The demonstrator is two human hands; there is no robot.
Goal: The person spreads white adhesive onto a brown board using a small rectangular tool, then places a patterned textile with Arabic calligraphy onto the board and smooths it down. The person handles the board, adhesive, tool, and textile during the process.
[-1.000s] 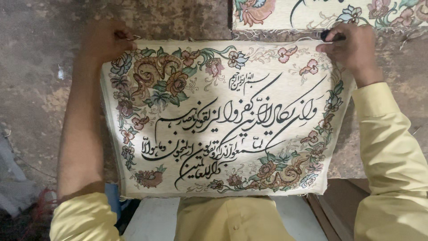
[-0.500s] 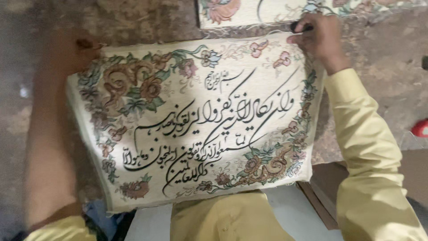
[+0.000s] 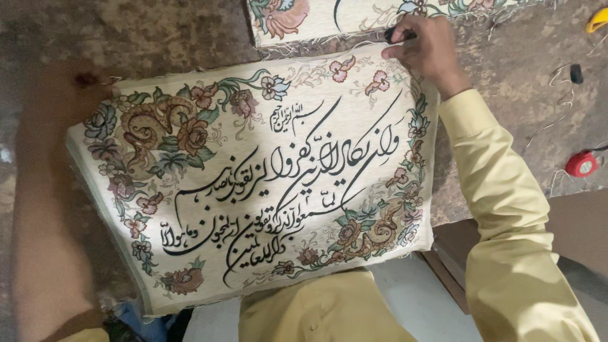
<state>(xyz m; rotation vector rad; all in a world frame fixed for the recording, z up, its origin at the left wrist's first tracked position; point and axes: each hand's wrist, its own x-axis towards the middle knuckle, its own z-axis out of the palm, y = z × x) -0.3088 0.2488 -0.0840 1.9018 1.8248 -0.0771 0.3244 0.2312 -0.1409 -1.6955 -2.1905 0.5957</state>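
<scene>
The step in hand looked to be spreading a woven panel (image 3: 253, 183) flat by its two far corners, and doing that well would have meant keeping an even pull from both sides so the cloth lay smooth and its edges squared with the ones beneath. The right hand (image 3: 427, 50) sat at the far right corner, fingers curled and pinching the edge together with a small dark tool (image 3: 396, 35) whose kind could not be made out. The left hand (image 3: 79, 85) reached to the far left corner, blurred and in shadow; whether it pinched the cloth or only pressed on it could not be told. The panel lay across a stack of similar pieces on a mottled brown surface (image 3: 158, 31), tilted so its left end sat nearer the person. It was cream, bordered with flowers and leaves in pink, rust and green, with flowing black script across the middle and a frayed fringe along the far edge. A second panel (image 3: 304, 16) of the same make lay just beyond it, well apart from a red tape measure (image 3: 581, 163) at the right.
</scene>
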